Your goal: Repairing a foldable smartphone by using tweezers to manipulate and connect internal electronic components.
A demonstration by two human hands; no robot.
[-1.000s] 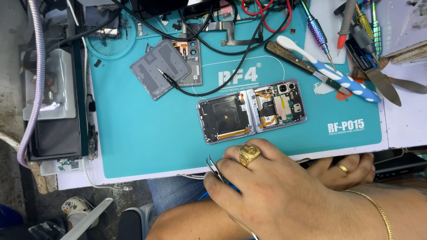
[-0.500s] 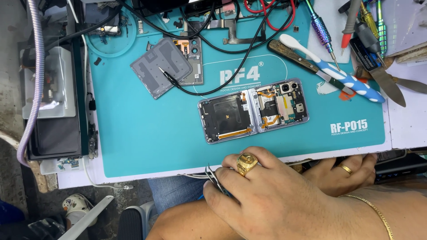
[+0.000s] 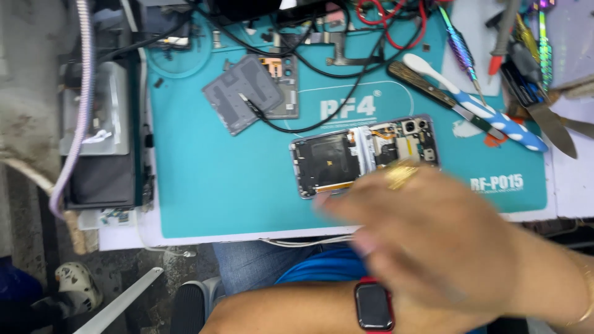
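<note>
View: head camera, looking down on a teal repair mat (image 3: 216,185).
Opened phone (image 3: 365,154): it was laid flat near the middle of the mat with its back cover off and its coil, boards and camera modules exposed.
Long axis: the phone was stretched left to right, parallel to the near edge of the mat.
Right hand (image 3: 433,241): it was reached in from the lower right and smeared by motion blur. Its gold ring (image 3: 402,174) was seen over the phone's near right edge.
Bearing: the phone was placed just beyond and to the left of the right hand, with its near right corner overlapped by the knuckles.
Nearer hand: the right hand was judged nearer.
Left arm: its wrist, marked by a red smartwatch (image 3: 374,306), was laid across the bottom of the frame, nearer the body.
Grip, right: whether the fingers were clenched, loose or closed on a tool could not be told through the blur.
Grip, left: the left hand was covered by the right, so its state could not be told.
Hidden: the phone's near right corner and any contact with it were masked.
Surroundings: a grey cover plate (image 3: 250,93) was set well apart at upper left, and a white-and-blue toothbrush (image 3: 476,102) at upper right.
</note>
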